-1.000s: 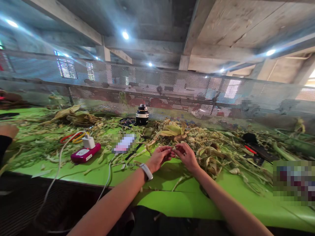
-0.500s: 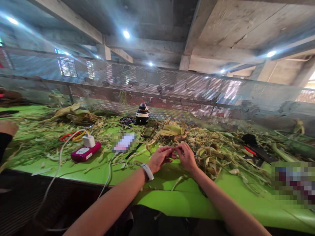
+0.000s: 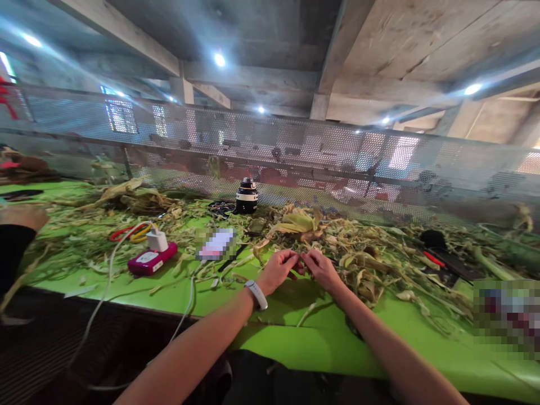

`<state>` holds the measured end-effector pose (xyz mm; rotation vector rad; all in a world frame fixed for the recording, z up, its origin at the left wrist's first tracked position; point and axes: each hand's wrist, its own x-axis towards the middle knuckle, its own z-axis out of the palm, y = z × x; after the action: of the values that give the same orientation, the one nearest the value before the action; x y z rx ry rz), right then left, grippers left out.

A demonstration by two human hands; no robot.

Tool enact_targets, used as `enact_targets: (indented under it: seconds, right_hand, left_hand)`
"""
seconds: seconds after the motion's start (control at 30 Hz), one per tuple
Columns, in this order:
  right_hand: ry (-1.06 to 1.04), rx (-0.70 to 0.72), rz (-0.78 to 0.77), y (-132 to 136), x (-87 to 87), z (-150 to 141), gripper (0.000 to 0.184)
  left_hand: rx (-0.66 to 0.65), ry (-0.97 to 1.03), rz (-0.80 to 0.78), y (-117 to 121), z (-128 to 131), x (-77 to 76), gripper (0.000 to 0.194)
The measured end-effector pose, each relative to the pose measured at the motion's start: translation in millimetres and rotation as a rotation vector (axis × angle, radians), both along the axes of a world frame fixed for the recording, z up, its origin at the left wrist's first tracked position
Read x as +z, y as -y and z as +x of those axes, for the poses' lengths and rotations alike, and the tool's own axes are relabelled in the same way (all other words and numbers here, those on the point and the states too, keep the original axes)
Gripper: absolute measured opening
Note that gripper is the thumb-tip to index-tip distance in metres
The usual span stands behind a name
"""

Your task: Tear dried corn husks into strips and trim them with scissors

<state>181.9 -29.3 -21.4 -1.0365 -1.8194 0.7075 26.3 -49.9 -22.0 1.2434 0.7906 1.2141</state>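
Close together over the green tabletop (image 3: 278, 346), my two hands meet at the fingertips. My left hand (image 3: 276, 270), with a white band on its wrist, has thumb and fingers pinched. Opposite it, my right hand (image 3: 324, 271) is pinched as well. Whatever sits between the fingertips is too small to make out. Just beyond the hands lies a heap of dry corn husks (image 3: 297, 222), pale yellow to brown. More husk strips (image 3: 367, 275) spread to the right of my right hand.
A phone (image 3: 217, 244) on a white cable lies left of my hands, near a magenta power strip (image 3: 152, 260) with a white plug. Behind stands a black-and-white bottle (image 3: 247, 197) before a perforated metal screen (image 3: 270, 152). Another person's hand (image 3: 27, 216) is at far left.
The view has shifted slightly, so everything sits a little further right. My hands stay together, fingertips still pinched. The other person's hand at the left shows more.
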Motion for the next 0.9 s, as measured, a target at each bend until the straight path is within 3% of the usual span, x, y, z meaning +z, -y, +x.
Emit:
enact_targets:
  seconds: [0.1, 0.27, 0.43, 0.67, 0.9]
  right_hand:
    - [0.042, -0.022, 0.099, 3, 1.9, 1, 0.045]
    - [0.006, 0.1, -0.145, 1, 2.7, 4, 0.044]
    - [-0.057, 0.17, -0.279, 2, 7.4, 4, 0.045]
    - [-0.129, 0.234, -0.35, 7, 13.6, 2, 0.043]
    - [-0.173, 0.22, -0.369, 4, 10.9, 0, 0.044]
  left_hand:
    - [-0.007, -0.019, -0.029, 1, -2, 1.9, 0.028]
    - [-0.057, -0.041, -0.024, 0, -3, 3.5, 0.027]
    - [-0.052, -0.031, -0.047, -3, -5, 0.8, 0.024]
    - [-0.035, 0.078, -0.175, -2, -7, 5.7, 0.021]
    - [0.001, 0.022, -0.138, 1, -5, 6.5, 0.024]
